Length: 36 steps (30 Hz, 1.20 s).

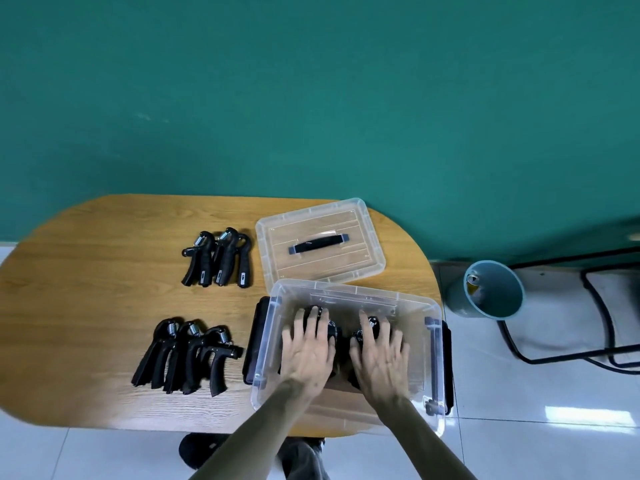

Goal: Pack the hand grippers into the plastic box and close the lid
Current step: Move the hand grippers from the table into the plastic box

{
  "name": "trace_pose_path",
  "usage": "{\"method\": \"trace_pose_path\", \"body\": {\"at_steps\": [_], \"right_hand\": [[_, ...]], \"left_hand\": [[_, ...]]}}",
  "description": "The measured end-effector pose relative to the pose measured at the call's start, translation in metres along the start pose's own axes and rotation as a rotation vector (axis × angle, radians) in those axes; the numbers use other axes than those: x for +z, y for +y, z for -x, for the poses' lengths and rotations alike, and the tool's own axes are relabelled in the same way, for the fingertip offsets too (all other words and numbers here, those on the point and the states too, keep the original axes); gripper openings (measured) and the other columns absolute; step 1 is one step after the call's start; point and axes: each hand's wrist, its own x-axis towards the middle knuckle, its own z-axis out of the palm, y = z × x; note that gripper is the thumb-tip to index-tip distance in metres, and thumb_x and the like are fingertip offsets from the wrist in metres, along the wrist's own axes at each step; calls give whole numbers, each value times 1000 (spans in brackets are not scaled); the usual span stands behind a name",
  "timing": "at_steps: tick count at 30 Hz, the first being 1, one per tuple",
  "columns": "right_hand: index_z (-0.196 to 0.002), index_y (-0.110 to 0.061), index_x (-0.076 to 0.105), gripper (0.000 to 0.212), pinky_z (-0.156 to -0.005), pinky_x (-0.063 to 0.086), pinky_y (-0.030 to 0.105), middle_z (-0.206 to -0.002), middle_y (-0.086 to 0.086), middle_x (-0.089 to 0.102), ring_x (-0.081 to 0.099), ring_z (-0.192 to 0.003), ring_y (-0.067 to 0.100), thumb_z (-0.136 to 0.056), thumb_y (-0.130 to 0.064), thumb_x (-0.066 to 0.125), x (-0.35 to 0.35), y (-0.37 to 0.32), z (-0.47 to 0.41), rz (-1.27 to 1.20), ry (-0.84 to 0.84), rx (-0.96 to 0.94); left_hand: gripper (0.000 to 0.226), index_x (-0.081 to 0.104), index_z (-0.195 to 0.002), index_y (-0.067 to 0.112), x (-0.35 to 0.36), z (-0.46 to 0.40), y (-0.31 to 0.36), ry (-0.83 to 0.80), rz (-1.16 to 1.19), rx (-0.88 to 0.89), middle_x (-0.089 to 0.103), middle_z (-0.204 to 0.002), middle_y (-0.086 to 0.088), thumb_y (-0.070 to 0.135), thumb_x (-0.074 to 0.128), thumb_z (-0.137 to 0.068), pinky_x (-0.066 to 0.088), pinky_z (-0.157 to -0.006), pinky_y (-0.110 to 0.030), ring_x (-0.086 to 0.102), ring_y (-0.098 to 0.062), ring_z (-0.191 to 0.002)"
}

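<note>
**Both hands down in the open box, lid off behind it**

Nearest the camera: white tiled floor [519,445] with light glare, plus a dark shoe [199,448] under the table edge. Two bare forearms run up from the bottom of the view into the clear plastic box [437,362].

Left hand [306,351]: fingers spread, palm down on black hand grippers in the box [334,332]. Right hand [379,355]: same, fingers splayed flat over grippers on the box's right side. Can't tell whether either hand actually grasps one; they look laid on top. Count inside is hidden by the hands.

Box sits at the table's near right end, black latches hanging open on both short sides, no lid on.

Table [86,271]: wood grain, rounded ends. Left of the box, near group of hand grippers [183,356] lies in an overlapping row, handles toward the camera. Farther back, a second smaller group of grippers [220,258], also bunched, just left of the lid.

Lid [320,242]: clear, black handle up, flat on the table just behind the box, slightly skewed.

Right of the table, on the floor: a grey-blue bin [491,289], tilted in view, something yellow inside. Beyond it a black metal frame [554,358], partly cut off.

Back: plain teal wall [311,98] across the full width.
</note>
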Motion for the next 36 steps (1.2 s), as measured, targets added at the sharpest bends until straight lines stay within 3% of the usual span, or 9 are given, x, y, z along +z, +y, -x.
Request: {"method": "trace_pose_path", "body": {"at_steps": [4, 7, 10, 13, 16, 22, 27, 31, 36], "right_hand": [[-132, -18, 55, 47, -69, 46, 46, -103, 14, 57, 51, -83, 32, -95, -41, 37, -32, -18, 0, 23, 69, -48], [-127, -17, 58, 44, -69, 47, 45, -104, 13, 58, 52, -84, 33, -96, -40, 38, -56, -40, 0, 25, 109, -88], [-129, -16, 54, 43, -73, 46, 47, -108, 14, 57, 52, -89, 34, -99, -40, 35, -76, -69, -2, 46, 136, -140], [-133, -15, 54, 45, -76, 48, 48, -116, 15, 58, 54, -93, 34, -100, -39, 34, -89, -105, -6, 59, 125, -184], [-133, -15, 53, 47, -76, 50, 47, -115, 14, 58, 54, -93, 33, -101, -40, 29, -94, -147, -5, 91, 110, -235], [-133, -16, 52, 47, -78, 49, 45, -117, 13, 57, 53, -93, 31, -102, -41, 27, -92, -229, 0, 130, 91, -287], [-141, -19, 48, 49, -80, 46, 46, -128, 12, 55, 54, -95, 31, -102, -45, 31, -82, -283, 2, 174, 45, -307], [-144, -19, 45, 56, -73, 51, 48, -131, 16, 53, 55, -94, 33, -101, -47, 25, -65, -313, -4, 243, -16, -302], [-151, -24, 35, 63, -80, 51, 51, -143, 15, 44, 53, -104, 35, -100, -51, 9, -44, -333, -16, 298, -90, -282]], "left_hand": [[56, 26, -158, 20, -34, 8, -12, 45, -128, 133, 35, -158, -3, 41, 13, -107, 27, -112, -45, 31, -24, -142], [57, 27, -156, 17, -57, 16, -27, 117, -169, 163, 40, -151, -5, 40, 11, -107, 33, -105, -44, 40, -25, -126], [58, 21, -159, 15, -78, 25, -54, 187, -160, 143, 40, -151, -9, 41, 13, -108, 36, -103, -44, 42, -28, -123], [59, 9, -162, 15, -95, 33, -84, 212, -117, 113, 29, -161, -10, 40, 12, -108, 35, -107, -43, 38, -28, -133], [59, -1, -163, 17, -104, 45, -119, 207, -52, 70, 10, -170, -7, 40, 14, -110, 28, -116, -42, 23, -27, -149], [60, -4, -163, 18, -104, 65, -192, 181, 28, -36, -2, -172, -6, 42, 13, -110, 24, -122, -43, 12, -27, -155], [63, -12, -162, 18, -100, 79, -255, 122, 18, -46, -15, -170, -9, 46, 10, -109, 27, -119, -46, 23, -31, -149], [64, -11, -162, 18, -94, 80, -299, 85, 45, -85, -18, -169, -9, 47, 12, -110, 30, -118, -46, 26, -31, -147], [64, -13, -161, 19, -74, 80, -329, 9, 67, -76, -19, -169, -10, 49, 11, -109, 30, -119, -45, 27, -29, -147]]}}
